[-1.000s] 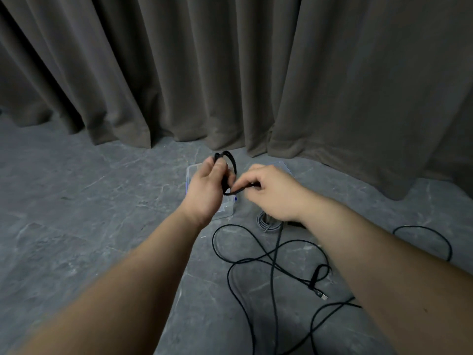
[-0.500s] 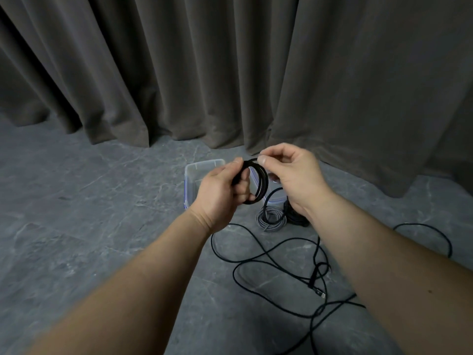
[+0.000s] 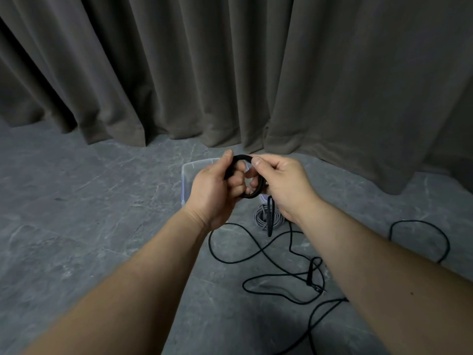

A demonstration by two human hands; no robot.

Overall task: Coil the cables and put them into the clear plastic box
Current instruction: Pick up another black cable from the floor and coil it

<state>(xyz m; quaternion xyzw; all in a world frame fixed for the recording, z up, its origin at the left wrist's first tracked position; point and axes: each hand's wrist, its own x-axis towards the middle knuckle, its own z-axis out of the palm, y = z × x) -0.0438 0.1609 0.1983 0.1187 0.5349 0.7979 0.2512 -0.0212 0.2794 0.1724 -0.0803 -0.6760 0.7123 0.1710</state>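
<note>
Heavy grey-brown fabric curtain (image 3: 230, 73) spans the whole back of the scene, hung in deep vertical folds. Hem meets the floor along an uneven line, bunching in places; lowest reach at right. Folds carry dark shadowed troughs, paler ridges. Floor (image 3: 76, 213) is dark grey stone-look tile, marbled with thin pale veins; faint straight joint lines cross it. Light is dim and even, soft shadows. No wall or window visible behind the curtain.

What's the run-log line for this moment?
hands: left and right grip black coil | clear box: behind | grey coil, loose cable: floor
</note>
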